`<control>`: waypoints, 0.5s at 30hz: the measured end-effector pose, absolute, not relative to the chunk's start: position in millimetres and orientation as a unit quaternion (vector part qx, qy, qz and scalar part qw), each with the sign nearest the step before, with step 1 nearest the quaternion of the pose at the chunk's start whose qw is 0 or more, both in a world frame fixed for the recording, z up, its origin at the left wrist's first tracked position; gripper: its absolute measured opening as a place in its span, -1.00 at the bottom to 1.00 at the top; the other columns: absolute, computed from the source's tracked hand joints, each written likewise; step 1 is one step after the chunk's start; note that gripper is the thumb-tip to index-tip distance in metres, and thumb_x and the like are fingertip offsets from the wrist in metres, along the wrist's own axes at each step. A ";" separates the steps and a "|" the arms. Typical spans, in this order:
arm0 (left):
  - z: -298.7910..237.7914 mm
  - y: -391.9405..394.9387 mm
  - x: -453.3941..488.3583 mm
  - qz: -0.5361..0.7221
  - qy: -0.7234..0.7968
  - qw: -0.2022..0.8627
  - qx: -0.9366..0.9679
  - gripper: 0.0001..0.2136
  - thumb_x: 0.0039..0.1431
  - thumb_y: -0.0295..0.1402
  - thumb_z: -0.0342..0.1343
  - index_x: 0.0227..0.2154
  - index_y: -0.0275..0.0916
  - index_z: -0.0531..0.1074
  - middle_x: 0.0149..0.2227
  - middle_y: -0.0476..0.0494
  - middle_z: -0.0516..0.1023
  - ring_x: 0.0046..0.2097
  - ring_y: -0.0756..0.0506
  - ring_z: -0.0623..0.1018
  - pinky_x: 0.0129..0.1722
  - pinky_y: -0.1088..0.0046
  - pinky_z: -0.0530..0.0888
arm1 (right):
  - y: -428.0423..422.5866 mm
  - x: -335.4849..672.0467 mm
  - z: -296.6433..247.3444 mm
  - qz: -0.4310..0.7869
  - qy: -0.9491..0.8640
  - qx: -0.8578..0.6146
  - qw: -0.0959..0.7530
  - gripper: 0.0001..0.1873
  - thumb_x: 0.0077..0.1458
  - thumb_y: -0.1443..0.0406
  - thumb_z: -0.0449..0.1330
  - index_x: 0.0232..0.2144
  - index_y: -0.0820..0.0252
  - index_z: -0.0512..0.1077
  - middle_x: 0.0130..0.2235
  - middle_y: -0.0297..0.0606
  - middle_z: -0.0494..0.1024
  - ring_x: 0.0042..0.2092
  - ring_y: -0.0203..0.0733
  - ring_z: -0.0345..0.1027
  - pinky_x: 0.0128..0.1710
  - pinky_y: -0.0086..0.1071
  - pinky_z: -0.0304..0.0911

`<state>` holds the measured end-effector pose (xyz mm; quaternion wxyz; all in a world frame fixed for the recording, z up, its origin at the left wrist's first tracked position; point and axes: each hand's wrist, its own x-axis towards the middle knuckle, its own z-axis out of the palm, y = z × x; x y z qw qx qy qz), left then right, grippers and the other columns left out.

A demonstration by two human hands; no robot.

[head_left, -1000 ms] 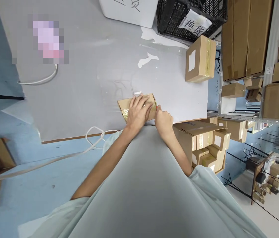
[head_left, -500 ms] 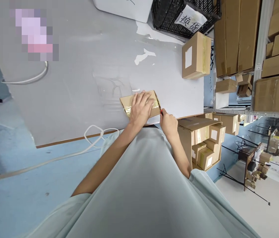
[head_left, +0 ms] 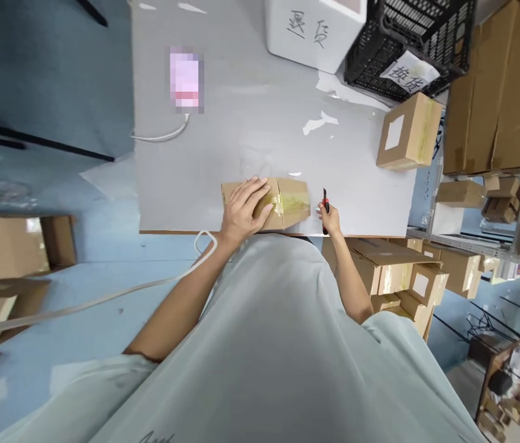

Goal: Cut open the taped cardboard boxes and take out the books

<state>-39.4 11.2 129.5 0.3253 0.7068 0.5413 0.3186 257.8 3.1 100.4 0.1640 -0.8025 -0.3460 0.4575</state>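
A small cardboard box (head_left: 294, 215) with shiny tape lies at the table's near edge, one end flap standing out to the right. My left hand (head_left: 244, 212) rests on the box's left part, fingers stretched out and thumb apart. To the right of the box, my right hand (head_left: 330, 219) is closed around a black and red utility knife (head_left: 325, 206), whose tip points away from me. The knife is apart from the box. Fingers hide some of the handle.
A taped carton (head_left: 407, 132) stands at the table's right side. Behind it are a black plastic crate (head_left: 407, 43) and a white bin (head_left: 310, 27). A white cable (head_left: 158, 282) hangs over the near edge. An open carton (head_left: 380, 258) of smaller boxes sits below, right.
My right hand and the knife have moved away from the box to the right. The box's right end flap now sticks out. My left hand has shifted toward the left end. The view has turned.
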 end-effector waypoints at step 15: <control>65.8 -5.4 -44.6 0.368 0.565 0.509 0.536 0.08 0.28 0.04 0.46 0.72 -0.14 0.09 0.69 -0.34 0.21 0.68 -0.39 0.28 0.67 0.02 0.25 | -18.1 263.5 134.2 0.344 -0.498 -0.780 0.156 -0.43 0.51 -0.15 0.09 -0.09 0.18 0.61 -0.26 -0.21 0.70 -0.15 -0.02 0.54 -0.09 -0.28 0.50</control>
